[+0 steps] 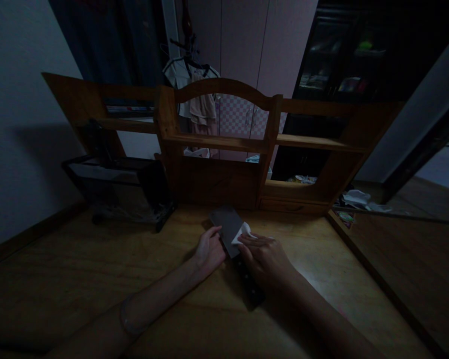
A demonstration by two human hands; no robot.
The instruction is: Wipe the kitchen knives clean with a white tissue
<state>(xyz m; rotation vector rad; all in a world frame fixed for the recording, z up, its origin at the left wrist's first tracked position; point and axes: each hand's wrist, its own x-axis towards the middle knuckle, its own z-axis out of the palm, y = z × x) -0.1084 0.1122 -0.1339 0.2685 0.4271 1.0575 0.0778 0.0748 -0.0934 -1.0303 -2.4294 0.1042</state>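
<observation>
A cleaver with a broad grey blade (227, 225) and a black riveted handle (247, 279) is held just over the wooden tabletop, its blade pointing away from me. My left hand (210, 250) supports the blade from the left side, thumb at the edge and the other fingers partly hidden beneath. A folded white tissue (242, 233) lies against the blade's face. My right hand (264, 254) pinches this tissue and presses it to the right part of the blade. The handle extends free toward me, below my right hand.
A wooden desk hutch (217, 144) with shelves stands along the back of the tabletop (164, 289). At the left rests a dark boxy frame (115, 189) on feet. Beyond the hutch are hanging clothes (202, 99) and a pale wardrobe (243, 50). The room is dim.
</observation>
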